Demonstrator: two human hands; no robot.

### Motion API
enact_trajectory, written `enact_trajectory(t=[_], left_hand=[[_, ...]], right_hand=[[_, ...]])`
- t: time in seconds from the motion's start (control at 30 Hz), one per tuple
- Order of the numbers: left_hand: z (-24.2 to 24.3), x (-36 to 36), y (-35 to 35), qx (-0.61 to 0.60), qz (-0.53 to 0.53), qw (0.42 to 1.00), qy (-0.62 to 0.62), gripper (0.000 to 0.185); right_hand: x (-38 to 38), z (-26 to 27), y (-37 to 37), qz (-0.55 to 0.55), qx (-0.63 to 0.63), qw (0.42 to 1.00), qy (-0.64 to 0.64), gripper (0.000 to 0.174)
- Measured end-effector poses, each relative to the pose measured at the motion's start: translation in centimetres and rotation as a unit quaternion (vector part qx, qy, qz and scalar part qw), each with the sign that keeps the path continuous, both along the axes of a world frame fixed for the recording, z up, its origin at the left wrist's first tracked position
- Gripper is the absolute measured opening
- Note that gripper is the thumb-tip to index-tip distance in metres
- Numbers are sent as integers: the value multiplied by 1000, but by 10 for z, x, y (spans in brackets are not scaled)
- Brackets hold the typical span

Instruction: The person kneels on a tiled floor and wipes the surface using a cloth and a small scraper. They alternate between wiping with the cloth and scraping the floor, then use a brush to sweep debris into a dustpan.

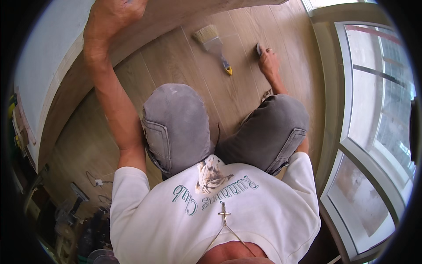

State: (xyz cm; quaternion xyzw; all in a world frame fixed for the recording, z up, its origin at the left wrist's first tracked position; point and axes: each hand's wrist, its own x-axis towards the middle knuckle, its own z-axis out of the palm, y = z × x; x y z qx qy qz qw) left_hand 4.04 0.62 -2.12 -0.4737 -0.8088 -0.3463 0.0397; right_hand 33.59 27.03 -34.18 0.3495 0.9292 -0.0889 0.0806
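My right hand [269,62] is low over the wood-look plank floor [171,56], its fingers closed on a small grey object [258,49] whose kind I cannot tell. To its left a wide flat paintbrush [216,46] lies on the floor, pale bristles away from me, the blue and yellow handle end towards me. My left hand [120,8] is raised at the top left by the panel edge and is partly cut off by the picture's rim; whether it holds anything cannot be seen. Both my knees are bent between the arms.
A curved-looking brown panel or board [158,19] runs along the left and top. White-framed glazing [344,82] stands close on the right. Behind me at the lower left are a tool with a flat head [80,192], a thin cable [99,182] and a dark jumble of items.
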Motion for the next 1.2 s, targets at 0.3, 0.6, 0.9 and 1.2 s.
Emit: enact_trajectory(t=[0.3, 0.6, 0.9, 1.2], left_hand=[[18, 4, -1, -40, -6, 999, -6, 25], [13, 3, 5, -39, -8, 999, -22, 24], [-27, -34, -17, 19, -30, 999, 35, 24], [1, -8, 1, -61, 11, 998, -29, 28]], right_hand=[[-9, -14, 53, -23, 66, 997, -34, 40], [-33, -5, 69, -54, -19, 996, -69, 44], [-88, 18, -11, 53, -36, 998, 13, 34], [-4, -8, 112, -49, 46, 997, -33, 46]])
